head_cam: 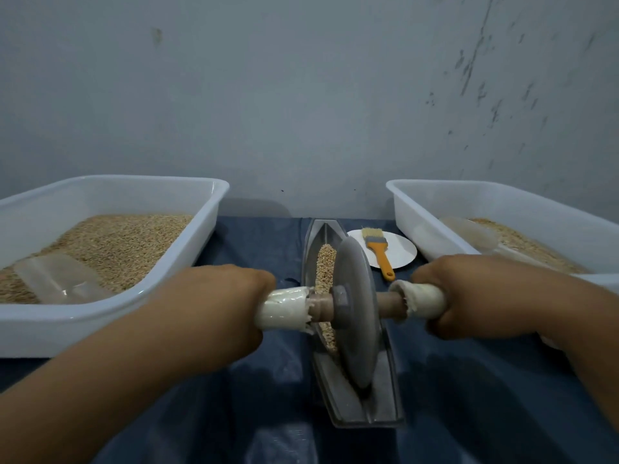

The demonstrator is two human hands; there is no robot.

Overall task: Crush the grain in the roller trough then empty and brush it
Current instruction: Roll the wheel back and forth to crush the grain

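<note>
A person is leaning over a table draped in a dark blue cloth (254, 413), both arms reaching forward. The left hand (214, 306) is wrapping its fingers round the white-padded left handle (284, 308) of a roller, and the right hand (469, 296) is gripping the matching right handle (422, 299) in the same curled way. Between the two handles a brown axle (388, 304) is passing through the hub of a grey disc wheel (355, 309), which is standing on edge inside a long, narrow metal trough (385, 390). The trough is lying on the cloth at the centre, running away from the person toward the wall (301, 95). Grain (326, 262) is lying along the bottom of the trough, showing just left of the wheel and beyond it; the near end of the trough is showing bare metal. To the left, a white tub (100, 324) is holding a deep bed of grain with a clear plastic scoop (57, 279) lying on it. To the right, a second white tub (435, 209) is holding a thinner layer of grain and another clear scoop (475, 236). Between the trough and the right tub, a white plate (402, 252) is sitting on the cloth, and a brush (378, 252) with an orange handle and pale bristles is lying across it, its handle tip reaching past the plate's near rim.
</note>
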